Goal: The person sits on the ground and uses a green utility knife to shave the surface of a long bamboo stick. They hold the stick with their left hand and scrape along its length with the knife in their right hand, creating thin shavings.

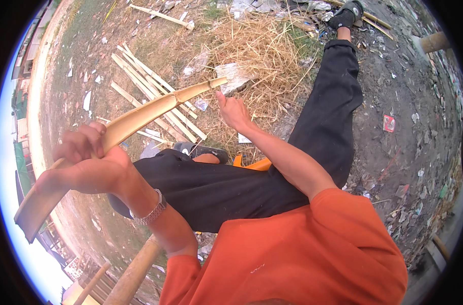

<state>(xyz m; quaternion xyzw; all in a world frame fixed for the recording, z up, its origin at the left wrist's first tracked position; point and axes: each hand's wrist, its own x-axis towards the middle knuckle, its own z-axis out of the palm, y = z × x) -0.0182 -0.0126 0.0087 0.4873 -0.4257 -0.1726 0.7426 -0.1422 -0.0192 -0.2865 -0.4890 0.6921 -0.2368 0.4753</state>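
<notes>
Orange shirt (292, 249); left fingers (91, 136) clamped on bamboo strip (145, 113); right hand (235, 113) outstretched, grip unclear.

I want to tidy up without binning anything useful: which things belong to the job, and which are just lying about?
In the work:
bamboo piece, gripped by the left hand, right hand near its far end
bamboo strips, probably

Just lying about, seemingly:
straw
red packet
white scrap

Split bamboo (145, 114) in left fingers (80, 142)
</notes>
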